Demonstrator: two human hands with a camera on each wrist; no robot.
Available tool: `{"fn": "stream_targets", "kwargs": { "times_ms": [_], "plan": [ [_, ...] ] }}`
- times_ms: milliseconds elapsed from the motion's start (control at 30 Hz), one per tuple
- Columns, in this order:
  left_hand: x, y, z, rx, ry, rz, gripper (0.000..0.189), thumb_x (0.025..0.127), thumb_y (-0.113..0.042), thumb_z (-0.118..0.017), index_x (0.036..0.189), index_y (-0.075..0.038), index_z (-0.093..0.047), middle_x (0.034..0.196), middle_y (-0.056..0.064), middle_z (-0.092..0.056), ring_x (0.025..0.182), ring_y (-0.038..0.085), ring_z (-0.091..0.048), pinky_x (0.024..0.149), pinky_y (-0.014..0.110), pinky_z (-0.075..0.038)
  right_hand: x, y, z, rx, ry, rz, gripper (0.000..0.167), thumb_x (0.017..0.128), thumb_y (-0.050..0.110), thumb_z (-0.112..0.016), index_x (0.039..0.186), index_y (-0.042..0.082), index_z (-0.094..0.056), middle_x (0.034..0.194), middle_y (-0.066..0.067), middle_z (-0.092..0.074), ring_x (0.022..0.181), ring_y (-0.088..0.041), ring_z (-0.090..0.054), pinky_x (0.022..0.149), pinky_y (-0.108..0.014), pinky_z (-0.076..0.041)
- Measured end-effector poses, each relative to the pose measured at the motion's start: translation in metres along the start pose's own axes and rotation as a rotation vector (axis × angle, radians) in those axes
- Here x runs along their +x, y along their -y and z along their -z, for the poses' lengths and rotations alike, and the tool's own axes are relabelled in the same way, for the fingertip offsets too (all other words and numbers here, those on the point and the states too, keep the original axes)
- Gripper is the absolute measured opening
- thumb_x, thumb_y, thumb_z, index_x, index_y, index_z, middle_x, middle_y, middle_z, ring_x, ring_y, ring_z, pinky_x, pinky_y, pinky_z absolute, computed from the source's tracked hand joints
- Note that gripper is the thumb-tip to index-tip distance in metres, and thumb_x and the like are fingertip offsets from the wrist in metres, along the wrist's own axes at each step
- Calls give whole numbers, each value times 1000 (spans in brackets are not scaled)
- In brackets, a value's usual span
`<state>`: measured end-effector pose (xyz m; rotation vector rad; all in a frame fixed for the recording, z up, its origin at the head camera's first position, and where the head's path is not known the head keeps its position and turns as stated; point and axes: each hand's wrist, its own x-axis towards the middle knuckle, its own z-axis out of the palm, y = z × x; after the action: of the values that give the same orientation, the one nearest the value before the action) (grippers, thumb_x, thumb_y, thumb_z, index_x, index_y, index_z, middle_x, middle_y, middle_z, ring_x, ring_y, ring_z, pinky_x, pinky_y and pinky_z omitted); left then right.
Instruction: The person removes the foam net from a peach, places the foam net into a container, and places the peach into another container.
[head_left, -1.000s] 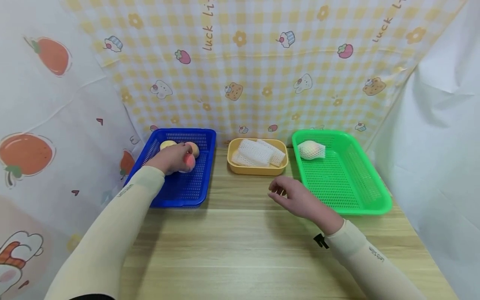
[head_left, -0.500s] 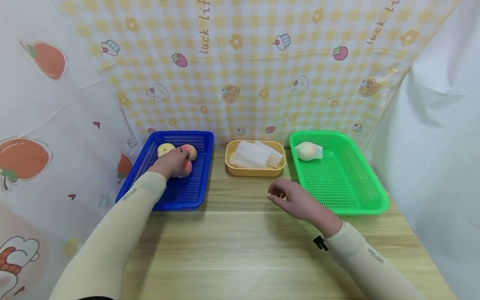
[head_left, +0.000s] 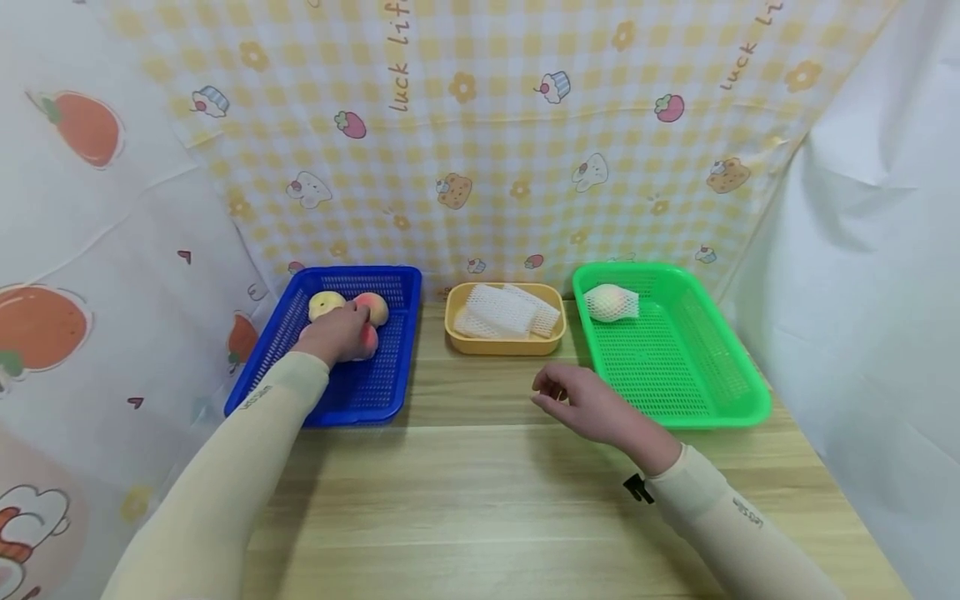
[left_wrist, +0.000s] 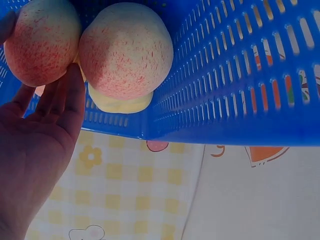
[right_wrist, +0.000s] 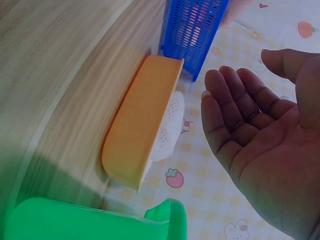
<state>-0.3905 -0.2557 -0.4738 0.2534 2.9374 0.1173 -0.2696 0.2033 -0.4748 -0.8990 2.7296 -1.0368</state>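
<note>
Inside the blue basket (head_left: 408, 350), my left hand (head_left: 337, 333) holds a reddish peach (left_wrist: 42, 45), thumb on one side and fingers on the other in the left wrist view. Another blushed peach (head_left: 373, 308) and a yellowish peach (head_left: 325, 303) lie beside it; the hand partly hides the group. Over the table, near the green basket's left side, my right hand (head_left: 592, 404) hovers with fingers loosely bent. Its palm shows nothing held in the right wrist view. White foam net sleeves (head_left: 501, 310) lie in the small yellow tray (head_left: 506, 347).
The green basket (head_left: 753, 400) stands at the right, with one net-wrapped peach (head_left: 609, 302) in its back left corner. A wooden table (head_left: 465, 500) bears the containers. Printed cloth (head_left: 495, 133) hangs behind, and white sheets stand at both sides.
The head view has shifted slightly, so the scene sits a little lower and further left. My left hand stays at the peach in the blue basket; my right hand stays nearly still.
</note>
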Motion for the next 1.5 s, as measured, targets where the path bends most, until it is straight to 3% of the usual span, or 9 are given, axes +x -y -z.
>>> {"fn": "stream_targets", "kwargs": {
  "times_ms": [133,467,500,667,1133,1267,1400,1500],
  "plan": [
    [-1,0,-1,-19,-9,-4,77,98,-27,-66,165,2,-41,162,37,-43,140,53,-54,99,81,-50,0,0,-1,4,6,1,6,109,21,-74,110,16,-71,97,9,-70,89,-10,-66,79,-33,-60],
    [6,7,-5,-34,-84,-127,63,94,-31,-78,140,6,-57,133,35,-59,111,46,-65,98,66,-57,-2,1,-1,11,13,9,6,109,21,-73,111,15,-72,96,10,-70,88,-9,-66,78,-33,-60],
    [0,0,0,-38,-77,-113,58,94,-27,-77,137,6,-58,133,36,-59,111,47,-65,99,67,-55,-2,1,-1,13,13,9,6,109,21,-73,111,15,-72,96,10,-70,88,-9,-66,78,-33,-60],
    [-2,-3,2,-44,-72,-93,54,94,-26,-78,135,2,-57,136,32,-58,113,46,-64,96,68,-55,-2,1,-1,15,15,3,6,109,21,-73,111,15,-72,95,10,-70,88,-10,-66,78,-33,-60],
    [-10,-3,21,-140,-46,-104,68,94,-29,-79,149,2,-56,146,34,-54,120,46,-61,104,65,-51,-3,1,0,23,19,1,7,109,22,-73,111,16,-72,95,10,-70,87,-10,-66,78,-33,-60],
    [-14,-2,28,-169,-42,-114,70,99,-30,-76,154,5,-51,154,35,-50,131,48,-57,113,66,-46,-3,0,-1,22,16,5,7,109,22,-74,110,16,-72,95,10,-70,87,-10,-66,78,-33,-60],
    [-17,-3,38,-205,-62,-128,59,108,-33,-66,152,4,-55,155,32,-51,140,50,-52,119,65,-41,-4,1,0,21,13,-2,7,110,22,-73,110,15,-72,95,10,-70,87,-10,-66,77,-33,-60],
    [-23,-9,47,-244,-97,-140,53,109,-38,-65,145,0,-62,150,27,-56,135,47,-54,116,63,-42,-5,3,1,15,9,-8,7,110,21,-73,111,14,-73,94,9,-70,86,-11,-66,77,-33,-59]
  ]
}}
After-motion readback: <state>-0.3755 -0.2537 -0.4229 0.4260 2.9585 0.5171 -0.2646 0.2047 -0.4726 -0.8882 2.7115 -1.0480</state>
